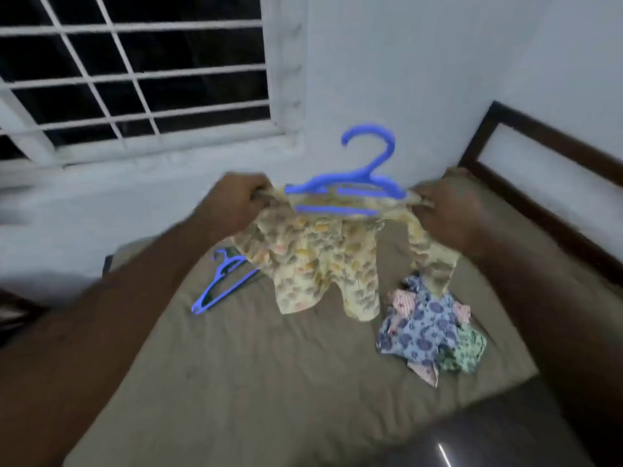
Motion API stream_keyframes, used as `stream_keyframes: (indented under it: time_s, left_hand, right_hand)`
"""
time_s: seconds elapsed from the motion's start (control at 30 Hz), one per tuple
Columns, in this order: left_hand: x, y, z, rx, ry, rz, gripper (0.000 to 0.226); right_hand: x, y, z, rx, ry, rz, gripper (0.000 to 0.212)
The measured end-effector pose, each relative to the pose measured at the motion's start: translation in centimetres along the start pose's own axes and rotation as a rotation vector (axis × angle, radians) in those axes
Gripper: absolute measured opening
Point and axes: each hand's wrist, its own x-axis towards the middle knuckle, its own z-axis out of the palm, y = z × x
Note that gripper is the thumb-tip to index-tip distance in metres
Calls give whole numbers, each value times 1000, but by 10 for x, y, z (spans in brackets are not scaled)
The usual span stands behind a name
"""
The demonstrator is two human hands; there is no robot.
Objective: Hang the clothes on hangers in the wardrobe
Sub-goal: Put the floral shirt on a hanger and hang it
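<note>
A small yellow floral garment hangs in the air above the bed, held up at both shoulders. My left hand grips its left shoulder and my right hand grips its right shoulder. A blue plastic hanger sits in the garment's neck opening, its hook pointing up. More blue hangers lie on the bed to the left. A pile of crumpled patterned clothes, blue, pink and green, lies on the bed to the right. No wardrobe is in view.
The bed has a brown-olive sheet and a dark wooden headboard at the right. A barred window and a white wall stand behind. A dark shiny object fills the lower right corner.
</note>
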Motion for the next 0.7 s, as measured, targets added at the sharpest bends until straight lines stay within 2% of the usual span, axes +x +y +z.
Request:
stream_keyframes:
  time_s: [0.07,0.17,0.3,0.4,0.53,0.7]
  left_hand:
    - [-74,-15,52,-63,-148,-132,19]
    - [-192,-32,138,-129,-358,-351,26]
    - [-313,-46,212,-149,-600,-536,32]
    - [-357,-41,230,-131,-671,-547,12]
    - [-372,-33,236,-116,-684,-544,35]
    - [-353,-15,220,-91,-725,-488,19]
  right_hand:
    - [-68,9,64,59,-78,5,24]
    - [-172,16,160,103,-367,135,12]
    - [-272,22,235,40,-663,214,26]
    - [-309,25,250,74,-736,197,28]
    - [-333,33,249,107,-756,167,21]
    - [-319,36,232,39,-761,131,28]
